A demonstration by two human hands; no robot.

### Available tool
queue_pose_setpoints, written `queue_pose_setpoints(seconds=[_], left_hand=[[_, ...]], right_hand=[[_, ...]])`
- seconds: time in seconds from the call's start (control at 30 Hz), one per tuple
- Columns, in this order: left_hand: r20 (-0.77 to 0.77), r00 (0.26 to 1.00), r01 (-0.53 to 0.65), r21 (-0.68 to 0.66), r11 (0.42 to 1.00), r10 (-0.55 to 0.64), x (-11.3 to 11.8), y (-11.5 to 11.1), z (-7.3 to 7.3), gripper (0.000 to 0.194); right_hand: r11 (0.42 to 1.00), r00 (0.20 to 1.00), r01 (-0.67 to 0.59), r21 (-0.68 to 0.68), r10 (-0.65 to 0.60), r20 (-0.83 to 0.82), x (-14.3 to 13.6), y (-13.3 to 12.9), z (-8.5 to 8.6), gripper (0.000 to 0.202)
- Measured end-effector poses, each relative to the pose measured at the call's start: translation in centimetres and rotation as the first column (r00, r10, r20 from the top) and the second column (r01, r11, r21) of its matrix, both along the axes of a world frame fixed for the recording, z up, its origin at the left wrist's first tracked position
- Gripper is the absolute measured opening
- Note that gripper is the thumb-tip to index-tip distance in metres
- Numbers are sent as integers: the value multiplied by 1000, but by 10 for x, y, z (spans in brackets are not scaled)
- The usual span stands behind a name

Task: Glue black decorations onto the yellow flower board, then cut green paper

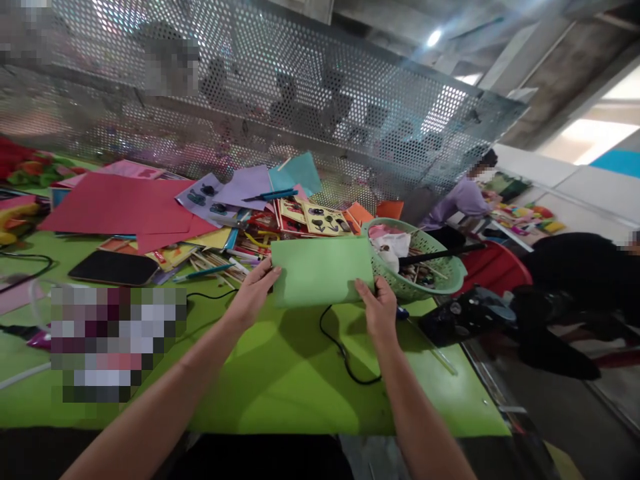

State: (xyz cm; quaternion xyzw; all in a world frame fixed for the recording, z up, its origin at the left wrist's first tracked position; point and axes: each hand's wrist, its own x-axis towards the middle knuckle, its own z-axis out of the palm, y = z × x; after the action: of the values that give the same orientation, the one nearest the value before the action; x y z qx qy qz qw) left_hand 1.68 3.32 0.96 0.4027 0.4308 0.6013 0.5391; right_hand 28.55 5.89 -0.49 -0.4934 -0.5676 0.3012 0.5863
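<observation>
A light green sheet of paper [323, 272] is held up above the green table [300, 393]. My left hand [254, 290] pinches its left edge, with the thumb on the front face. At the lower right corner, my right hand [377, 303] grips the sheet between thumb and fingers. Behind the sheet lie sticks, pens and patterned cards [325, 220]. A green basket [450, 277] holding white material, sticks and a long black object stands just right of the sheet. Below the sheet a black cable [343, 350] curves over the tabletop.
Red paper [120, 207], purple paper [245, 185] and blue scissors [273, 195] lie at the back. A black phone [114, 267] rests at the left. Behind the table stands a perforated metal screen [250, 100]. A person in purple [457, 200] is at the right.
</observation>
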Motion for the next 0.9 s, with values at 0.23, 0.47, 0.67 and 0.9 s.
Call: queue_pose_setpoints(seconds=[0.23, 0.47, 0.67, 0.9], left_hand=[[-26, 999, -44, 42, 998, 45, 1, 1, 0, 46], [-57, 996, -63, 48, 997, 66, 1, 4, -2, 48], [-113, 984, -133, 48, 990, 138, -3, 6, 2, 48], [-98, 983, -148, 75, 986, 155, -11, 11, -1, 43]], right_hand=[[1000, 998, -20, -12, 19, -59, -1, -2, 1, 33], [1000, 999, 7, -10, -8, -39, -4, -1, 3, 33], [992, 961, -124, 1, 120, -248, -10, -1, 11, 61], [968, 922, -246, 49, 249, -295, -7, 2, 11, 65]])
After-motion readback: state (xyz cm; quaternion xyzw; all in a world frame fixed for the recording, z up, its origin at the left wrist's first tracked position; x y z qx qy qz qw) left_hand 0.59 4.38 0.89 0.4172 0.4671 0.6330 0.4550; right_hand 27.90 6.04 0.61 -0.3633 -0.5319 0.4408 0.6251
